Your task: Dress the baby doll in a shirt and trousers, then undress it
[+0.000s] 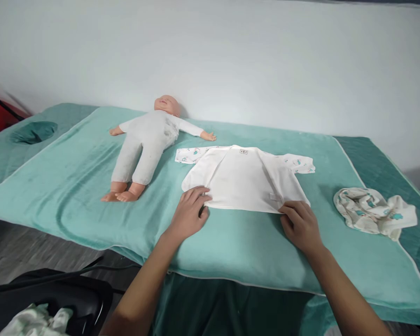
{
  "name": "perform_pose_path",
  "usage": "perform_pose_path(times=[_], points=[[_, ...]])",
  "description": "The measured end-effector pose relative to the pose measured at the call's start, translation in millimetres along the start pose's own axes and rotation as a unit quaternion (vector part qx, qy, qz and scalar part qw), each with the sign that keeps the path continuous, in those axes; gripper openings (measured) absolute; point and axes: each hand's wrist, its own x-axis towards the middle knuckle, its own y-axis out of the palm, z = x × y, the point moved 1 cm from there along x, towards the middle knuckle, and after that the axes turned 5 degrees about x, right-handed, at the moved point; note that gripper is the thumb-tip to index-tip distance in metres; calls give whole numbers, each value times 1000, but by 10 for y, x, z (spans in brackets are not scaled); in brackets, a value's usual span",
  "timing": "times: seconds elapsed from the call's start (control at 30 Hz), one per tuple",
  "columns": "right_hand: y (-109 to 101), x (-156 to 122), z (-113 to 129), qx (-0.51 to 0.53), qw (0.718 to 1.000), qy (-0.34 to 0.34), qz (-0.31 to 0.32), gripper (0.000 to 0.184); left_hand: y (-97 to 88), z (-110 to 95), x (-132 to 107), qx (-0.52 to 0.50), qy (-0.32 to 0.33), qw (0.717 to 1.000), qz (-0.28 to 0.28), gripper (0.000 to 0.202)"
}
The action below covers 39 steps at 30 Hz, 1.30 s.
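Observation:
A white baby shirt [243, 177] lies spread flat on a teal blanket [73, 186], its patterned sleeves stretched out to both sides. My left hand [189, 212] has its fingers curled on the shirt's lower left hem. My right hand [300, 224] pinches the hem at the lower right corner. A baby doll [145, 144] in a light grey suit lies on its back to the left of the shirt, arms spread, head towards the wall.
A crumpled patterned cloth [373, 211] lies at the right on the blanket. A dark green bundle [33, 131] sits far left. A black chair [56, 298] holding some pale fabric stands at the lower left. The white wall runs behind the table.

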Motion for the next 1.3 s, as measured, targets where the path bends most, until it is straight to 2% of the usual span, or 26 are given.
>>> perform_pose_path(times=[0.17, 0.37, 0.6, 0.97, 1.3], points=[[-11, -27, -16, 14, 1000, 2, -8, 20, 19, -7, 27, 21, -21, 999, -14, 26], [-16, -20, -6, 13, 1000, 3, -12, 19, 59, -22, 22, 78, -20, 994, -74, 27], [-18, -31, -8, -1, 1000, 10, -19, 18, 41, -48, -7, 92, -15, 991, -98, 21], [-40, -9, 14, 2, 1000, 11, -18, 17, 7, -61, -12, 49, -37, 996, -68, 6], [-38, -4, 7, 39, 999, 8, -3, 22, 39, -43, 2, 60, -62, 994, -73, 13]])
